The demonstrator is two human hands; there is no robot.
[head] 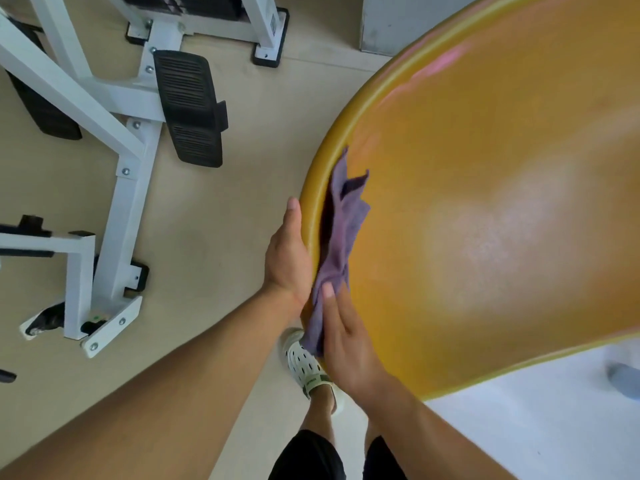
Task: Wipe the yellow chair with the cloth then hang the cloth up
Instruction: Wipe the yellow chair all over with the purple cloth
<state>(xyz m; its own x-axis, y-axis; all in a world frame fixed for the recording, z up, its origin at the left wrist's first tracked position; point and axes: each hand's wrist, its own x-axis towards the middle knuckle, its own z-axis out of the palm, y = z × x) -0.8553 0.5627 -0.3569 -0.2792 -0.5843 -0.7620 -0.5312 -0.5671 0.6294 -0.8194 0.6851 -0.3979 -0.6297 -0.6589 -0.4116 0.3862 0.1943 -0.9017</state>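
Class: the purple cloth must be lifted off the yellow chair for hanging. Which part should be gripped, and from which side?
Probably the loose upper corner of the cloth, pinched from the seat side: it stands free of the yellow chair, while the lower end is under the right hand.
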